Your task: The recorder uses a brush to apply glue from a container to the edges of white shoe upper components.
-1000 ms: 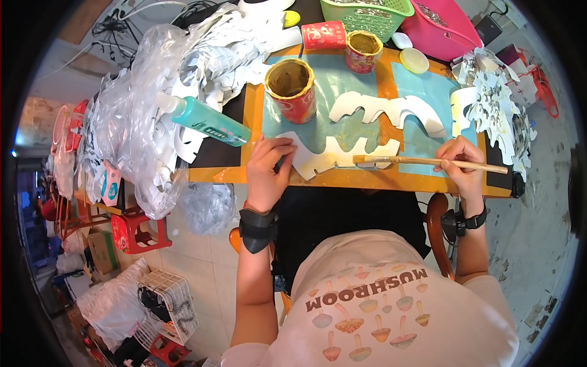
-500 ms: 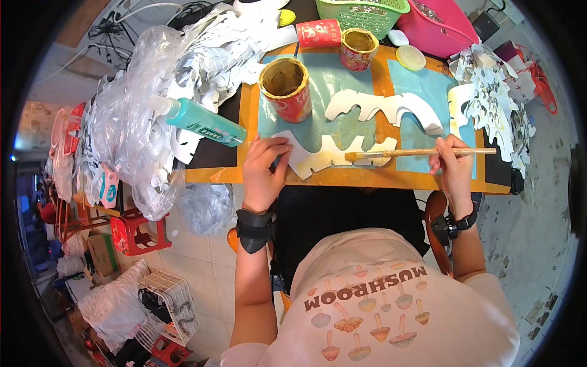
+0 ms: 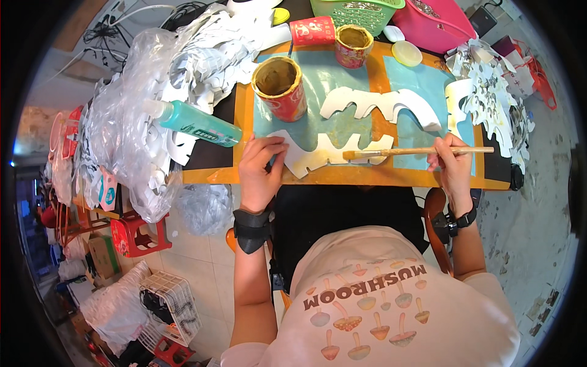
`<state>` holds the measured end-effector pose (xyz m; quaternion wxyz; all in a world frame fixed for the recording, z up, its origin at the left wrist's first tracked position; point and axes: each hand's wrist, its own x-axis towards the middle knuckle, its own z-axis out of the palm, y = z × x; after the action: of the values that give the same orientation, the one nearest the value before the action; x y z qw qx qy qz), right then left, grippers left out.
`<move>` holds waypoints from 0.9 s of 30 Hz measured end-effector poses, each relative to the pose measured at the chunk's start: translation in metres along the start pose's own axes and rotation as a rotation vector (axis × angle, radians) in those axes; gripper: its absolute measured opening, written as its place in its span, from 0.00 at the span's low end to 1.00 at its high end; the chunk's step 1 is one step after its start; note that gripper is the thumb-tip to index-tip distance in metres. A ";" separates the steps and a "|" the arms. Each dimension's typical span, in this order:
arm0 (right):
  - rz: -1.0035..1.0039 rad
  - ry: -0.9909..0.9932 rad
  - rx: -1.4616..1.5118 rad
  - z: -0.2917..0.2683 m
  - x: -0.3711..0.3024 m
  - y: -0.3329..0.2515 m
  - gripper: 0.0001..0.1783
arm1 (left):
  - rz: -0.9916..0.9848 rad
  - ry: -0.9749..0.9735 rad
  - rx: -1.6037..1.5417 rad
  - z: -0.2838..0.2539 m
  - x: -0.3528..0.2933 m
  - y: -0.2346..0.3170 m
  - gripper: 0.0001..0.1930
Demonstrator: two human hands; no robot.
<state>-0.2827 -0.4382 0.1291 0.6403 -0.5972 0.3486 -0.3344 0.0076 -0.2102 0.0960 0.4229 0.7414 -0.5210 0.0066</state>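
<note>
My right hand is closed round the wooden handle of a flat brush. The brush lies almost level, its bristles on the right half of a white wavy-edged cut-out piece. Yellowish smears show on that piece. At its left end my left hand grips the edge between thumb and fingers. Farther back on the blue mat rests a stack of similar white cut-outs. Behind my left hand stands a red can with a thick yellow-brown crust round its rim.
A green bottle lies on its side at the left, against a heap of white cut-outs and clear plastic. At the back are a smaller crusted can, a red can on its side and green and pink baskets.
The whole view has shifted slightly, moving the table items a little left and up. Both hands keep their grips, and the bristles remain on nearly the same part of the cut-out.
</note>
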 end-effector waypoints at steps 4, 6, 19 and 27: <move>-0.013 0.059 -0.040 -0.009 -0.001 -0.001 0.16 | -0.001 -0.004 0.001 0.000 0.000 -0.001 0.06; -0.017 0.067 -0.042 -0.013 -0.003 -0.001 0.17 | -0.002 -0.007 0.003 0.000 0.000 0.000 0.06; -0.022 0.050 0.001 -0.016 -0.007 0.003 0.17 | -0.011 -0.008 0.007 0.000 0.000 0.001 0.07; -0.074 0.055 -0.016 -0.022 -0.007 -0.001 0.17 | -0.024 -0.020 0.007 -0.001 0.001 0.003 0.07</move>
<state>-0.3052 -0.4437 0.1293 0.6127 -0.6054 0.3465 -0.3715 0.0063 -0.2107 0.0988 0.4153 0.7489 -0.5164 -0.0041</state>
